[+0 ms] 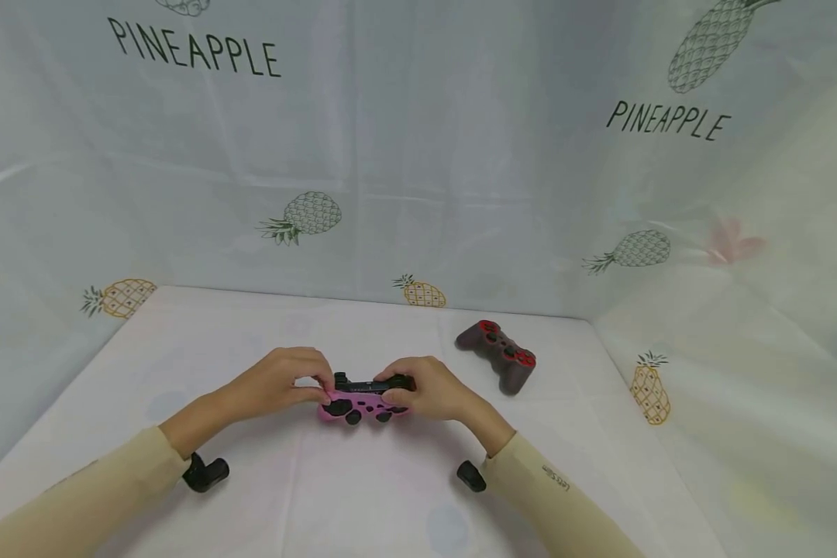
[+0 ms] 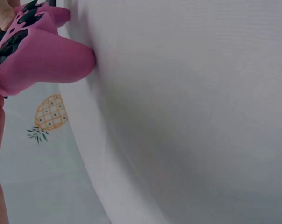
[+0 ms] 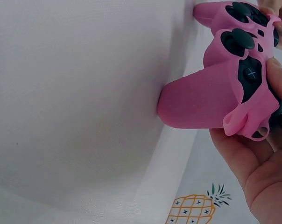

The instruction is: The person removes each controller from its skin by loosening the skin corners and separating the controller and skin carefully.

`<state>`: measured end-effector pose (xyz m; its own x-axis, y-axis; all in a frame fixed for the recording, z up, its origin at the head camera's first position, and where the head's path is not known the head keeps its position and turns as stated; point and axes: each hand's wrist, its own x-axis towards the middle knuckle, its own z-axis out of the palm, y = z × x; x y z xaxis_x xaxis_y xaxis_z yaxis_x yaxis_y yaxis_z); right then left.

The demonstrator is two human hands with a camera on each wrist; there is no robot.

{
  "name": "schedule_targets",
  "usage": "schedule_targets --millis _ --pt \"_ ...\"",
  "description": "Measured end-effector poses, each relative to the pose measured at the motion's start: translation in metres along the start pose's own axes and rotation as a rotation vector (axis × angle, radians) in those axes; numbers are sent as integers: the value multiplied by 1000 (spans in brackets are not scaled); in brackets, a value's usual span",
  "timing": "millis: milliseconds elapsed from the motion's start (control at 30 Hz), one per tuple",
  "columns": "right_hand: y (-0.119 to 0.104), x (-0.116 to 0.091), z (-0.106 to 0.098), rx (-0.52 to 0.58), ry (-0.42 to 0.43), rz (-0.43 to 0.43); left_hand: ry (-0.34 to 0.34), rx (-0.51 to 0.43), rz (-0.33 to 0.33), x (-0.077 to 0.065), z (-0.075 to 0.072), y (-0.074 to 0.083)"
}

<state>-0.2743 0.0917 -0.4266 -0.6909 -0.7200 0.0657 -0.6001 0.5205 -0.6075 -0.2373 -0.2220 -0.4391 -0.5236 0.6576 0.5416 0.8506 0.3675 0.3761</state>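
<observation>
A black game controller in a pink silicone cover (image 1: 366,403) stands on the white table, its grip ends down on the cloth in both wrist views. The cover wraps the grips, while the controller's black top edge shows bare in the head view. My left hand (image 1: 286,380) pinches the cover's edge at the left end between thumb and fingers. At the right end, my right hand (image 1: 421,387) holds the controller, thumb on the front and fingers behind. In the right wrist view, a loose, folded flap of the pink cover (image 3: 248,116) hangs off the near corner.
A second controller (image 1: 497,355), dark grey with red parts, lies behind and right of my right hand. Black devices sit by both sleeves, one at the left wrist (image 1: 205,473) and one at the right (image 1: 471,476). A pineapple-print curtain (image 1: 418,170) rises behind the table.
</observation>
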Motion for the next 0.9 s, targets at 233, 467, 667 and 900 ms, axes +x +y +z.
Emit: schedule_targets --millis 233,467,667,900 --pt "3 0 -1 21 -7 -20 -59 -14 16 3 -4 -3" --pt "1 2 0 38 -23 -8 -71 -4 -12 -5 -7 -1" --pt "-1 1 -2 33 -24 2 -98 -9 -41 -13 -9 -3" --pt "1 -1 -3 32 -31 13 -132 -48 -61 -27 -2 -5"
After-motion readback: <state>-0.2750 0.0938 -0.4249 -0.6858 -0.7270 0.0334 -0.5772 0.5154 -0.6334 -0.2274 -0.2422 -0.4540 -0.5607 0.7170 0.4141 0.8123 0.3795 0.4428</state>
